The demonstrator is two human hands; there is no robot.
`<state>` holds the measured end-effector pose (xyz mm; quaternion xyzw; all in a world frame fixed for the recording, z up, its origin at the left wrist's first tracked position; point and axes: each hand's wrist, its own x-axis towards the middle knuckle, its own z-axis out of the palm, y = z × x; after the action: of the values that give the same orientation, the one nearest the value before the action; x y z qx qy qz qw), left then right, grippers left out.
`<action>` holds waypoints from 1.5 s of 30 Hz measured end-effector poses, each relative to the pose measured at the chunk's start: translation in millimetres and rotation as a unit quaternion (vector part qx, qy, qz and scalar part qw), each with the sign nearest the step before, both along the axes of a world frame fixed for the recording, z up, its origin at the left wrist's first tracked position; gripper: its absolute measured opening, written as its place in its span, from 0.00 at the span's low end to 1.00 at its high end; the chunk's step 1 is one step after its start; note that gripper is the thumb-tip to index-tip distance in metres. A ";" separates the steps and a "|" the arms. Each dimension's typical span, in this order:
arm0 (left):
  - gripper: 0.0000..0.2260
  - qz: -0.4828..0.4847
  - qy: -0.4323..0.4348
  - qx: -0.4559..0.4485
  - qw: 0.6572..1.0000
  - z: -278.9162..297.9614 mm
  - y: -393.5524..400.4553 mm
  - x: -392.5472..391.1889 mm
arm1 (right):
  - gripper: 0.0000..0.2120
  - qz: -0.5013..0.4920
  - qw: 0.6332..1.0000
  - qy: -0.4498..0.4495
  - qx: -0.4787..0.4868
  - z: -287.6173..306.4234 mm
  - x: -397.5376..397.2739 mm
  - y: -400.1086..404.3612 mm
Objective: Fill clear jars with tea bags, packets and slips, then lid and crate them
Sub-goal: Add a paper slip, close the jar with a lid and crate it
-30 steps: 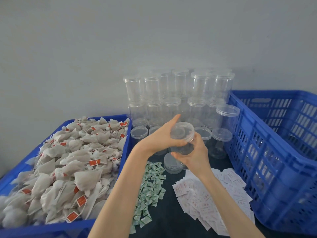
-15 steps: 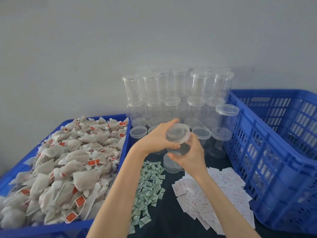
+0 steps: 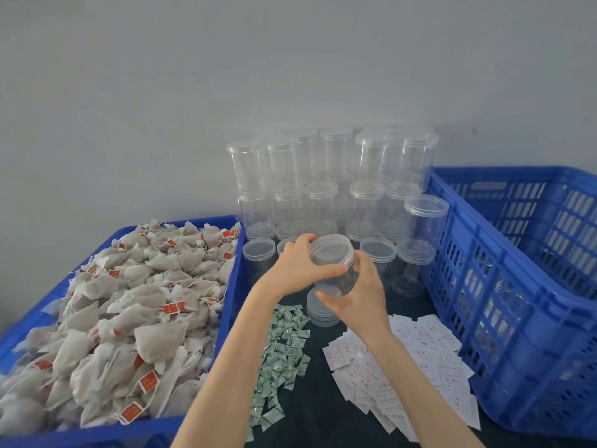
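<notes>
My right hand (image 3: 358, 292) grips an empty clear jar (image 3: 339, 282) from below, held above the dark table. My left hand (image 3: 297, 265) curls round the jar's clear lid (image 3: 331, 250) at the top. Just below the jar, a stack of loose lids (image 3: 319, 313) lies on the table. Small green packets (image 3: 281, 354) are strewn under my left forearm. White slips with red print (image 3: 416, 360) are spread to the right of them. Tea bags with red tags (image 3: 129, 312) fill the blue crate at the left.
Several lidded clear jars (image 3: 329, 189) are stacked two high against the grey wall, with more single jars in front. A large blue slotted crate (image 3: 517, 286) stands at the right. The blue tea bag crate's rim (image 3: 231, 286) borders the work area on the left.
The jar and both hands have sunk slightly toward the table. My left hand's fingers, earlier spread above the lid, have closed round its rim.
</notes>
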<state>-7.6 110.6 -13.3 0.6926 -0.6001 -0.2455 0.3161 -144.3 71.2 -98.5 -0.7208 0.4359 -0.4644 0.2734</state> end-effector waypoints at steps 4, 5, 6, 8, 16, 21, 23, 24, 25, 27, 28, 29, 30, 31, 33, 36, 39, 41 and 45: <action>0.43 0.029 -0.020 -0.072 0.997 -8.1 -2.5 -16.9 | 0.46 0.011 1.000 0.005 -0.005 -2.0 5.5 0.0; 0.42 0.005 -0.028 -0.085 0.996 -8.2 -2.3 -18.1 | 0.46 0.008 1.000 0.004 -0.002 -2.2 4.5 -1.5; 0.41 -0.029 -0.025 -0.078 0.996 -7.4 -2.0 -17.1 | 0.46 0.004 1.000 -0.002 0.002 -2.5 2.4 -3.0; 0.40 -0.100 0.022 -0.032 0.994 -3.7 -0.8 -9.3 | 0.46 0.003 1.000 -0.023 0.017 -3.3 -3.0 -5.5; 0.43 0.077 -0.017 -0.042 0.996 -11.3 -7.1 -17.8 | 0.45 -0.004 0.999 -0.031 0.042 -9.7 0.6 -4.5; 0.45 0.097 0.132 -0.066 0.984 -13.9 -17.9 -5.7 | 0.43 -0.038 0.992 -0.091 0.080 -16.1 -10.8 -9.8; 0.44 0.127 0.109 -0.055 0.984 -25.3 -25.8 1.0 | 0.39 -0.049 0.986 -0.128 0.094 -16.2 -16.9 -12.1; 0.43 0.150 0.080 -0.048 0.984 -33.6 -30.0 2.5 | 0.39 -0.053 0.984 -0.142 0.093 -16.3 -19.7 -13.2; 0.43 0.176 0.051 -0.042 0.982 -43.1 -33.8 2.3 | 0.39 -0.056 0.983 -0.152 0.087 -16.4 -22.5 -14.2; 0.41 0.225 0.011 -0.026 0.974 -64.1 -39.2 -2.5 | 0.38 -0.058 0.983 -0.160 0.075 -16.8 -27.1 -16.7; 0.40 0.237 -0.001 -0.015 0.971 -75.5 -41.9 -5.6 | 0.38 -0.055 0.983 -0.162 0.073 -17.3 -29.0 -18.1; 0.38 0.236 -0.011 -0.002 0.972 -87.1 -45.0 -9.1 | 0.38 -0.049 0.983 -0.162 0.075 -17.6 -30.3 -19.4; 0.35 0.226 -0.021 0.014 0.974 -98.3 -48.1 -12.6 | 0.39 -0.042 0.983 -0.161 0.078 -18.1 -31.8 -20.2; 0.33 0.214 -0.034 0.032 0.976 -108.5 -51.4 -15.8 | 0.39 -0.035 0.984 -0.158 0.079 -18.5 -32.8 -20.8; 0.30 0.201 -0.062 0.068 0.975 -124.1 -58.2 -19.9 | 0.39 -0.028 0.985 -0.154 0.075 -19.1 -34.7 -21.4; 0.27 0.185 -0.087 0.095 0.974 -136.1 -67.6 -22.6 | 0.40 -0.023 0.986 -0.148 0.074 -19.9 -36.1 -22.3; 0.25 0.178 -0.095 0.078 0.976 -140.0 -71.8 -23.7 | 0.40 -0.014 0.987 -0.138 0.078 -22.7 -36.8 -23.4; 0.26 0.183 -0.106 0.067 0.975 -141.8 -72.0 -22.7 | 0.41 -0.010 0.988 -0.132 0.081 -25.6 -37.2 -23.2; 0.29 0.166 -0.109 0.057 0.978 -144.0 -70.0 -20.0 | 0.42 0.002 0.989 -0.126 0.083 -29.7 -34.3 -21.5</action>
<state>-27.6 40.6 -157.3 0.8223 -0.4925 -0.1463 0.2446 -178.5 49.7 -128.2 -0.6321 0.4341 -0.5129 0.3859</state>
